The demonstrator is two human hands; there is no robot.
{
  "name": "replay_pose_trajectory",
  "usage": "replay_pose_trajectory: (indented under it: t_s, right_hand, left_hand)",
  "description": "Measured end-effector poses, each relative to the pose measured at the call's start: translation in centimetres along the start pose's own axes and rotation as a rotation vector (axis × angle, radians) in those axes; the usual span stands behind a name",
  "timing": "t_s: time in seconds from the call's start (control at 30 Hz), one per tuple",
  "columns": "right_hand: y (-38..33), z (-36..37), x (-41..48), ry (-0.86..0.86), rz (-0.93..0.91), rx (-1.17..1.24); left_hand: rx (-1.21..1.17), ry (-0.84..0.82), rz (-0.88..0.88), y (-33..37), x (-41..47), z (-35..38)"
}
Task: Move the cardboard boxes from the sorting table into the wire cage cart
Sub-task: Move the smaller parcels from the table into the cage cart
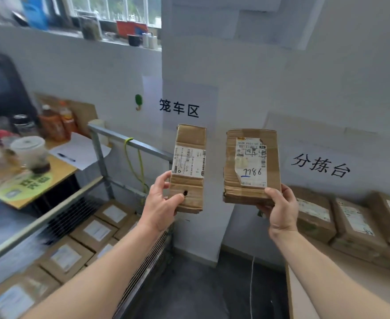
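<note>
above and just right of the wire cage cart (129, 142), each hand holds a cardboard box upright in the air, label toward the camera. the left hand (159, 203) grips the narrow box (188, 166) by its lower end, thumb curled over the front face and fingers behind. the right hand (279, 210) grips the wider box (251, 166) the same way, thumb on the lower front corner, fingers under and behind. both long axes stand near vertical. the two boxes are side by side and apart.

the cart's open top lies down and to the left of both boxes. the left hand with its narrow box is the nearer, roughly over the cart's right-hand rail. the wider box hangs farther right of the cart, toward the sorting table (327, 284).

inside the cart, stacked boxes (92, 231) lie flat, labels up, in rows. so i judge each held box must be tipped from upright to flat and carried down-left over the rail, the left one having the shorter way. well right of the cart, more table boxes (355, 222) wait, so the task looks partly done. blur hides whether the near rows have free spots.
</note>
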State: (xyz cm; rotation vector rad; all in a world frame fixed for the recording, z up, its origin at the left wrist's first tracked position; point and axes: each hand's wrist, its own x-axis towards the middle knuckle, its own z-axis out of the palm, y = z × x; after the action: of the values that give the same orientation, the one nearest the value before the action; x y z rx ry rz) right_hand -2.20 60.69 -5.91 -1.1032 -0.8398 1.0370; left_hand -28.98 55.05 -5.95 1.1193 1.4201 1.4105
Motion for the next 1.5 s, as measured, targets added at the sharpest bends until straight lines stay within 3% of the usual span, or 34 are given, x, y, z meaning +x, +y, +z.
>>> replay_pose_trajectory:
  t_s: [0.53, 0.87, 1.17, 1.5]
  right_hand:
    - [6.9, 20.4, -3.8, -0.448, 0.130, -0.064]
    - [14.8, 35.1, -5.7, -0.645, 0.225, -0.156]
    - [21.7, 42.1, -9.0, -0.760, 0.351, -0.257]
    - [29.3, 45.5, -11.4, -0.975, 0.458, -0.386]
  left_hand:
    - [-0.114, 0.336, -0.079, -4.1, 0.1, -18.9]
    - [-0.139, 0.517, -0.209, -9.8, 1.5, -31.0]
    - [-0.180, 0.653, -0.323, -14.5, -1.2, -38.1]
    - [-0.096, 0.811, -0.497, -20.1, -5.0, -39.5]
